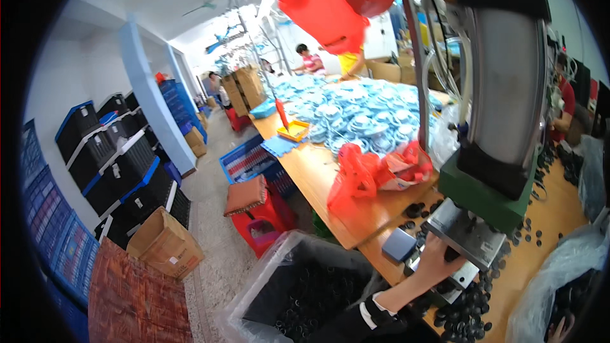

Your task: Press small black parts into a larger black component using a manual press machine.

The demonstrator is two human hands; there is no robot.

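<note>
One hand (438, 257) reaches under the press (473, 235) near the worktop (337, 178) front edge, among black caps (467, 317), its grip hidden so I cannot tell; seating a cap seems in hand, needing careful alignment.

Your left grip (438, 255): bare, no glove, no ring or band that can be made out. Behind the grip, your forearm is bare down to the cuff. Cuff: a narrow white band (370, 305) circling the wrist end of the sleeve. Sleeve (356, 327): black, plain fabric, no visible print or stitching, running from the white band down to the lower edge of the view. Your right grip (559, 329): only a small bare part shows at the lower right rim; nothing worn can be told there.
</note>
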